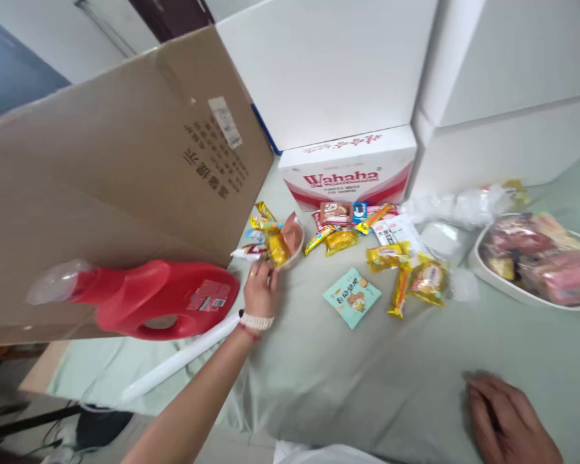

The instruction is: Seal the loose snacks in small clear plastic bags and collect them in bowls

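My left hand (pixel 261 287), with a beaded bracelet at the wrist, is closed at the near rim of a small bowl (pixel 297 255). A yellow-wrapped snack (pixel 277 249) and a reddish-brown packet (pixel 292 233) sit in this bowl. My fingertips are partly hidden there. A white and dark red packet (pixel 249 252) lies just left of the fingers, and yellow snack sticks (pixel 263 223) lie behind. At the lower right, my right hand (pixel 505 419) rests on the cloth with loosely bent fingers and nothing visible in it.
A red detergent bottle (pixel 169 299) lies left, by a large cardboard panel (pixel 140 167) and a white tube (pixel 183 361). Behind stands a Wahaha box (pixel 350 169). Several wrapped snacks (pixel 342 241) and a teal packet (pixel 352 298) lie mid-table. A white tray (pixel 517 289) holds packets at right.
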Available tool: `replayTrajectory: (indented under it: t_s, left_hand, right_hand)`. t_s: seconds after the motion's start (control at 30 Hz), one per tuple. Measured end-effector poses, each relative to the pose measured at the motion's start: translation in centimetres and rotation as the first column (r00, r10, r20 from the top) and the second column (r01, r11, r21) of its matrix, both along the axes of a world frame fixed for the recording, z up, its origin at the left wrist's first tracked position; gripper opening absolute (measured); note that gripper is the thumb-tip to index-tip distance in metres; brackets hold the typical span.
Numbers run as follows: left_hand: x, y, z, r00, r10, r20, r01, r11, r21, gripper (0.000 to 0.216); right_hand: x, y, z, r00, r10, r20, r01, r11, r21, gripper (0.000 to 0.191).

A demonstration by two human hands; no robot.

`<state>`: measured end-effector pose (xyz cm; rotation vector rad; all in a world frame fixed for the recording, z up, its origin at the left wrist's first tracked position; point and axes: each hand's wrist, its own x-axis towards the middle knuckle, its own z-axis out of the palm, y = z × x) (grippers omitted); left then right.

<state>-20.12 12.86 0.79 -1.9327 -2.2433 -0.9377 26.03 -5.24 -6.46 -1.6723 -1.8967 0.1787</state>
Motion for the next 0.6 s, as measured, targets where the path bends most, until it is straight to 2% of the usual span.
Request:
replayTrajectory:
  t_s: [0.07, 0.13, 0.2, 0.27, 0.33, 0.4, 0.43, 0.5, 0.57, 0.6]
  left_hand:
    - [0.2, -4.2, -0.2, 0.985, -0.152, -0.081, 0.155, 0.987, 0.033, 0.013]
    - [0.6, -7.2, -0.3, 0.956, -0.276, -0.103, 0.279, 0.96, 0.021, 0.015]
    - [1.4, -9.4, -0.3, 0.961, -0.269, -0.063, 0.272, 0.962, 0.034, 0.022]
    - [2.6, -11.3, -0.2, 0.978, -0.206, 0.019, 0.205, 0.977, 0.061, 0.04]
    - [4.1, -13.3, -0.1, 0.983, -0.181, 0.04, 0.177, 0.98, 0.095, 0.052]
    - [5.4, -15.5, -0.2, 0.973, -0.228, -0.022, 0.229, 0.967, 0.11, 0.04]
    - [5.9, -16.5, -0.3, 0.961, -0.271, -0.062, 0.276, 0.955, 0.107, 0.03]
    - [6.5, -18.3, -0.4, 0.928, -0.356, -0.112, 0.367, 0.925, 0.097, 0.016]
    - [6.6, -19.6, -0.5, 0.909, -0.4, -0.116, 0.412, 0.905, 0.104, 0.014]
    - [6.6, -20.0, -0.6, 0.909, -0.405, -0.102, 0.415, 0.904, 0.106, 0.015]
  right_hand:
    - [-0.8, 0.3, 0.6, 1.0, -0.025, -0.014, 0.026, 0.997, 0.071, 0.02]
    - [-1.3, 0.8, 1.8, 0.998, 0.002, -0.066, 0.004, 0.996, 0.089, 0.018]
    - [-1.3, 1.7, 3.6, 0.988, 0.079, -0.133, -0.072, 0.996, 0.06, 0.018]
    - [-0.9, 3.5, 5.9, 0.977, 0.136, -0.163, -0.131, 0.99, 0.043, 0.019]
    - [-0.4, 6.7, 8.4, 0.988, 0.11, -0.108, -0.102, 0.992, 0.076, 0.02]
    - [-0.1, 11.1, 10.6, 0.999, -0.014, 0.04, 0.011, 0.997, 0.073, 0.024]
    - [-0.1, 13.5, 11.4, 0.986, -0.066, 0.152, 0.065, 0.998, 0.012, 0.027]
    - [-0.4, 17.8, 12.1, 0.921, -0.04, 0.388, 0.138, 0.964, -0.229, 0.031]
    - [-0.7, 20.5, 11.8, 0.867, 0.022, 0.498, 0.196, 0.904, -0.381, 0.031]
    - [-0.7, 21.0, 11.4, 0.858, 0.036, 0.513, 0.209, 0.887, -0.412, 0.029]
